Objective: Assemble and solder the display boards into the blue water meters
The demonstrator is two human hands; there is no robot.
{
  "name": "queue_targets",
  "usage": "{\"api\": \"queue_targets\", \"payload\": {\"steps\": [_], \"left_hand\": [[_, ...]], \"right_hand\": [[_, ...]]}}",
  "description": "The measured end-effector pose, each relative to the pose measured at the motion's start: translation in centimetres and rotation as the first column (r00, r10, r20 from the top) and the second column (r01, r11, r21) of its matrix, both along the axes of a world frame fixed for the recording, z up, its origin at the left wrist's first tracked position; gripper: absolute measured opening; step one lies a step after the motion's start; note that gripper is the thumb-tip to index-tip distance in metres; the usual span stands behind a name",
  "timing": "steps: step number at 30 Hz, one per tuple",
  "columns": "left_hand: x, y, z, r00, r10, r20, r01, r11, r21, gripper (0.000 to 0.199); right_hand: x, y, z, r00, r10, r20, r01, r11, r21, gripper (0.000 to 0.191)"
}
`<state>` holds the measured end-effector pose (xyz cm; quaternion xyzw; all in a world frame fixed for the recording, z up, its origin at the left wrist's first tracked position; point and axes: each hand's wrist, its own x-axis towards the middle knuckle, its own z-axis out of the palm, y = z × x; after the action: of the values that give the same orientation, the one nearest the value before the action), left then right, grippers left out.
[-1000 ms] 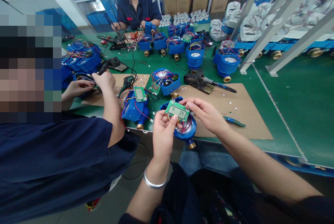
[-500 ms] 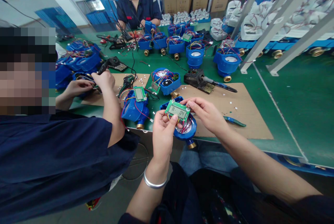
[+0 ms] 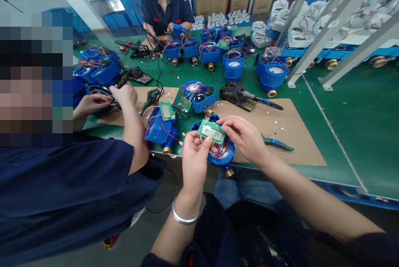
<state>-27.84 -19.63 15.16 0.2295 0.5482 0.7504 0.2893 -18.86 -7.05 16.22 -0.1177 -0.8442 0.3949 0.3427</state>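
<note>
My left hand [image 3: 197, 150] grips a green circuit board [image 3: 202, 137] by its lower left part, thumb on the front. Its lit display shows characters like "A- 04". My right hand [image 3: 245, 136] is at the upper right edge of this board, thumb and forefinger pinched there; the exact contact is hard to make out. Thin coloured wires hang below the board. Right beneath it is a blue water meter [image 3: 229, 155] with a brass end, partly covered by the board and my hands.
A soldering iron [image 3: 262, 100] rests in its stand on cardboard [image 3: 299, 134], near green-handled pliers [image 3: 277, 143]. Blue meters [image 3: 162, 130] with boards and wires stand to the left and behind. A co-worker's hands [image 3: 120, 96] work at left; another person sits across. Metal posts [image 3: 311, 38] rise at right.
My right hand has shifted slightly at the board's right edge, its fingers bending closer together. The board has tilted a little. The co-worker at left has leaned slightly.
</note>
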Motion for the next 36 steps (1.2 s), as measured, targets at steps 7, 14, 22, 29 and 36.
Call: {"api": "queue_targets", "payload": {"steps": [7, 14, 22, 29, 36], "left_hand": [[0.1, -0.1, -0.2, 1.000, 0.017, -0.004, -0.017, 0.999, 0.029, 0.020], [0.0, -0.1, -0.2, 1.000, 0.017, 0.021, -0.018, 0.999, 0.041, 0.021], [-0.1, -0.1, -0.1, 1.000, -0.005, 0.024, 0.004, 0.999, 0.034, 0.021], [-0.2, -0.1, -0.2, 1.000, 0.008, 0.020, -0.008, 1.000, 0.030, 0.020], [-0.3, 0.0, -0.2, 1.000, 0.027, 0.009, -0.027, 0.999, 0.028, 0.021]], "right_hand": [[-0.2, -0.2, -0.6, 0.997, -0.054, 0.062, 0.054, 0.998, 0.014, 0.011], [-0.2, -0.3, -1.1, 0.989, -0.090, 0.115, 0.106, 0.984, -0.141, 0.018], [0.3, 0.1, 0.2, 0.984, 0.100, 0.147, -0.064, 0.970, -0.233, 0.015], [0.7, 0.4, 0.4, 0.987, -0.027, 0.156, -0.007, 0.977, 0.215, 0.018], [1.1, 0.3, 0.6, 0.991, -0.014, 0.131, -0.030, 0.945, 0.326, 0.020]]}}
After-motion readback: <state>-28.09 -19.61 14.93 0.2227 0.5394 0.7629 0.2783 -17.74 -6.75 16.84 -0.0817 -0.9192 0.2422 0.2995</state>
